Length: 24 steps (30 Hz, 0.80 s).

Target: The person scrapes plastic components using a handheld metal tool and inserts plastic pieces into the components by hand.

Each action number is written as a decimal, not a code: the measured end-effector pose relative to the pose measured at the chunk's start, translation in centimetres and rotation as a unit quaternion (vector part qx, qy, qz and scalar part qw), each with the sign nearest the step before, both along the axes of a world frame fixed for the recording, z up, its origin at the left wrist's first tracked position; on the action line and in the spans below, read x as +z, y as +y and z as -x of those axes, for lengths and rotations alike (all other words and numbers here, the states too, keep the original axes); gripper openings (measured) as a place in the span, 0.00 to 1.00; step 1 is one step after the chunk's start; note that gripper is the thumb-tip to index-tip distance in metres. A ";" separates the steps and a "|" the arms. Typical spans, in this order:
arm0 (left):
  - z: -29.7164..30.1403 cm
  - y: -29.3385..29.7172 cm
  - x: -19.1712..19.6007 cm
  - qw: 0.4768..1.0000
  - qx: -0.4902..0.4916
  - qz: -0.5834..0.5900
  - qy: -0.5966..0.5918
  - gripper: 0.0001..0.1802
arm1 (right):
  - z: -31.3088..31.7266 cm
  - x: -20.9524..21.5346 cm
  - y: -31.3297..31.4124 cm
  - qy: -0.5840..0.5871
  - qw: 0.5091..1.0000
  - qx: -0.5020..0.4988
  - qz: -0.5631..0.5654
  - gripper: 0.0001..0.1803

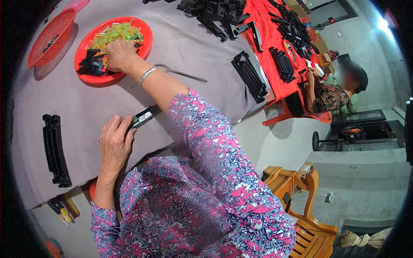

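Observation:
My left hand (115,139) grips one end of a black plastic strip (145,116) lying on the grey cloth; its other end passes under my right forearm. A shiny pale piece shows along the strip's top. My right hand (120,55) reaches into a round red plastic tray (147,43), its fingers drawn together and pointing down among small parts. The fingertips are hidden. Yellow-green translucent pieces (120,33) fill the tray's far side, orange ones lie near my fingers, and small black pieces (91,64) sit at its near left.
Tweezers-like metal tool (185,75) lies right of the tray. A pink-red basket (52,36) stands far left. Black slotted bars (56,150) (249,77) lie at both sides, with a black heap (215,15) behind. A co-worker (331,94) sits at a red-covered table (269,73).

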<state>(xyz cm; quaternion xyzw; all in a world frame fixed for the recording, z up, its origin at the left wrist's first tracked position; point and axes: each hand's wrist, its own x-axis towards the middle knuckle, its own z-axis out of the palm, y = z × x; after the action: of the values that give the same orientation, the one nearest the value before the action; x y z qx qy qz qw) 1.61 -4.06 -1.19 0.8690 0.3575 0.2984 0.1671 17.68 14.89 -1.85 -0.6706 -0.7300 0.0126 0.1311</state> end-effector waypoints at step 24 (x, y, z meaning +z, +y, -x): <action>0.3 0.3 -2.2 0.999 -0.025 -0.037 -0.015 0.18 | -3.9 1.2 -0.3 0.071 0.990 0.082 0.089 0.11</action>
<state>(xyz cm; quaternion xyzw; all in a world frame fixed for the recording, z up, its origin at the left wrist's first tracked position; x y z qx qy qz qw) 1.29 -3.72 -3.36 0.8785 0.3220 0.3206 0.1475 21.59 14.56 -0.67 -0.6148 -0.7674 0.1361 0.1212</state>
